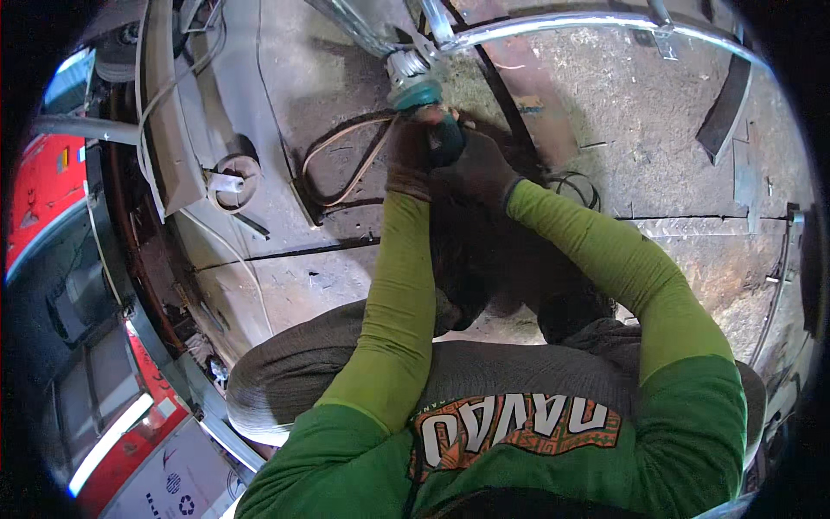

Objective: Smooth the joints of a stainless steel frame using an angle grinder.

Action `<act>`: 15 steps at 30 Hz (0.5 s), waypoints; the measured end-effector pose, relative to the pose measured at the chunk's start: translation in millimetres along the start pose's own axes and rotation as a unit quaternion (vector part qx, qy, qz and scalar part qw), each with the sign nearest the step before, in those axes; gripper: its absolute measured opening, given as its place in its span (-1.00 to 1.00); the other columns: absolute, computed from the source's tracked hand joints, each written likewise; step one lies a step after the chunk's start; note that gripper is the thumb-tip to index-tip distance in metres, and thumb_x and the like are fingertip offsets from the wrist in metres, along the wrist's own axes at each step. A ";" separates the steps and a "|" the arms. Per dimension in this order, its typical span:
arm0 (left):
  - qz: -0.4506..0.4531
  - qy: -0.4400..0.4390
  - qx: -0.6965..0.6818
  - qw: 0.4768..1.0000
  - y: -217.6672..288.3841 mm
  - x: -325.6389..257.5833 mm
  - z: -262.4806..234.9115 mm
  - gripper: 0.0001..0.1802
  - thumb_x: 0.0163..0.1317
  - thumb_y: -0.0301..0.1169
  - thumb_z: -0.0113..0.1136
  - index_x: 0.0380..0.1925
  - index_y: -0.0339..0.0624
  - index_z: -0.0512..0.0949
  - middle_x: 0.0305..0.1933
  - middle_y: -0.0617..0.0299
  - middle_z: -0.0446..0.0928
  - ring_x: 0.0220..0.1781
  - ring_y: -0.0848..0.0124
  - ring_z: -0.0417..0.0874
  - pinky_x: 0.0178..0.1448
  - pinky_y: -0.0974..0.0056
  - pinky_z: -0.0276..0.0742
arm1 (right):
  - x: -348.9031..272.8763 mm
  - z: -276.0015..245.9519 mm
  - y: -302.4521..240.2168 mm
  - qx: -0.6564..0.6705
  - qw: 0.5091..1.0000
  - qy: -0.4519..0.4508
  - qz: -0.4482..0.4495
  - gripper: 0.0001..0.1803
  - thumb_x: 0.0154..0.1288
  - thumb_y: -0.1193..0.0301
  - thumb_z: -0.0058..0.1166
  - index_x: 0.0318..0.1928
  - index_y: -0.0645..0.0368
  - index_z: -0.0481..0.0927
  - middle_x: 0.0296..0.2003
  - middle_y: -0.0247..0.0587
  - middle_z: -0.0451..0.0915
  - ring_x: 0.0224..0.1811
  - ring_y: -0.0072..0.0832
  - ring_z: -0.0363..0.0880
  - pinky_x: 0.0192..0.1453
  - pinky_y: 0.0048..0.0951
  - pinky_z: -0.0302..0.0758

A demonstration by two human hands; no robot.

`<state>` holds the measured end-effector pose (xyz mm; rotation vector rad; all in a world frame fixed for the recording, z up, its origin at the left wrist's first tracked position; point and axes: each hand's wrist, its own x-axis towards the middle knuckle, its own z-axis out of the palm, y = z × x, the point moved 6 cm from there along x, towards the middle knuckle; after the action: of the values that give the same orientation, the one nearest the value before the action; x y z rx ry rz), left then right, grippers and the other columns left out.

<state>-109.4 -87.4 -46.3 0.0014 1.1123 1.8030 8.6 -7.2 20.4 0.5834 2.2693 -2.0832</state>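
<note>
Far across the stained concrete floor [605,104] ran a bent metal rail [571,22], and against it sat a teal power tool [425,108], both gloved hands clamped on it, left hand [408,156] beside right hand [481,166].

Two gloved hands [450,160] – one teal angle grinder [424,104], one curved metal tube [588,22], one white cord [233,251]

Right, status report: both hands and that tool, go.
Left hand and right hand, both gloved, clamped on the teal angle grinder. Grinder head at the metal tube frame. Power cord looped on the floor beside it.
</note>
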 end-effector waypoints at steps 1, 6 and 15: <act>-0.005 -0.001 0.002 1.000 6.6 1.9 6.6 -0.61 0.18 -0.27 0.27 -0.07 -0.26 0.47 -0.18 0.07 0.57 -0.29 0.25 0.62 -0.16 0.24 0.62 | 3.0 -1.0 2.6 0.003 1.000 0.003 0.003 -0.38 -0.10 0.13 0.43 -0.07 0.24 0.56 -0.22 0.04 0.66 -0.08 -0.05 0.65 0.01 -0.13 0.55; -0.049 -0.096 0.015 0.994 29.1 3.1 16.9 -0.62 0.18 -0.33 0.22 -0.08 -0.37 0.48 -0.13 -0.01 0.61 -0.11 0.15 0.67 0.03 0.13 0.64 | 5.2 -8.8 -32.2 0.029 0.999 0.010 -0.020 -0.43 -0.12 0.13 0.41 -0.14 0.22 0.58 -0.22 0.10 0.66 -0.10 -0.05 0.65 -0.05 -0.13 0.55; -0.027 -0.044 0.071 0.996 34.0 12.1 20.3 -0.72 0.16 -0.34 0.23 -0.21 -0.32 0.53 -0.18 0.06 0.63 -0.12 0.21 0.68 0.06 0.19 0.62 | 18.6 -11.4 -9.3 0.094 0.993 0.048 -0.061 -0.35 -0.19 -0.04 0.43 -0.19 0.22 0.64 -0.27 0.08 0.68 -0.17 -0.07 0.69 -0.04 -0.13 0.58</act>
<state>-131.3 -68.3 -16.8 0.1332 1.1653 1.6575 -8.5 8.4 26.0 0.5738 2.2260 -2.3967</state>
